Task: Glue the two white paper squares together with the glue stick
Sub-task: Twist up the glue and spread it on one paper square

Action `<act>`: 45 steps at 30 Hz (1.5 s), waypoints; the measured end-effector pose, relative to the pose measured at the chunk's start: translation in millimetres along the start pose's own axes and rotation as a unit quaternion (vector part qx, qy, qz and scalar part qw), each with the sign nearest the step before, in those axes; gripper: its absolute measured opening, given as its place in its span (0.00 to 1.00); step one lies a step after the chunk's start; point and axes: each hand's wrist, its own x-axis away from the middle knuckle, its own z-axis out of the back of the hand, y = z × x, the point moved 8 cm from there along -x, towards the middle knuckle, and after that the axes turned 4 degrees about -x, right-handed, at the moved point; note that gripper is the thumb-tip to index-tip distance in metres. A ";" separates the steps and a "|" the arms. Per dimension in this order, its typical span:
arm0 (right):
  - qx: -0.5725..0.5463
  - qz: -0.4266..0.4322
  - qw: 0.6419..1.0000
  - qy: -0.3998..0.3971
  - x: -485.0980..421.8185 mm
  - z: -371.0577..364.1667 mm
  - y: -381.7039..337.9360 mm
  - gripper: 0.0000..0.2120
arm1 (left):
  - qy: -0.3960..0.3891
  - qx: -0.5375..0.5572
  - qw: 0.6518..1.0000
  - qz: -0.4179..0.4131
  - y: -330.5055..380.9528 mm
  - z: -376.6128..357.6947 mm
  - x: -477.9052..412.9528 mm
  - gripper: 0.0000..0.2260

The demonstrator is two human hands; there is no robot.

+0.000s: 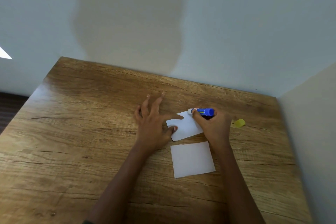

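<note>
Two white paper squares lie on the wooden table (91,132). The far paper square (187,126) is pinned at its left side by my left hand (154,125), fingers spread, index finger and thumb on the sheet. My right hand (212,125) grips the blue glue stick (203,112), which lies almost flat with its white glue tip touching the far corner of that sheet. The near paper square (192,159) lies flat and untouched, just in front of the other.
The glue stick's yellow cap (239,123) lies on the table to the right of my right hand. A wall runs along the table's far edge and another along its right edge. The table's left edge drops to a dark floor.
</note>
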 end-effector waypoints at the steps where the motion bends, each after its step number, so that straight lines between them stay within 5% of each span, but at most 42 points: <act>1: -0.003 0.000 1.000 0.003 -0.7 2.1 0.5 0.13 | -0.004 -0.004 1.000 -0.006 0.8 -0.2 0.2 0.15; 35: 0.042 0.004 0.999 0.021 18.9 45.6 19.4 0.16 | -0.036 -0.024 0.999 -0.007 0.1 -4.9 -0.9 0.14; 45: 0.046 0.032 0.998 0.003 26.7 50.2 23.3 0.10 | -0.048 -0.021 0.999 -0.003 -0.1 -6.1 -1.3 0.14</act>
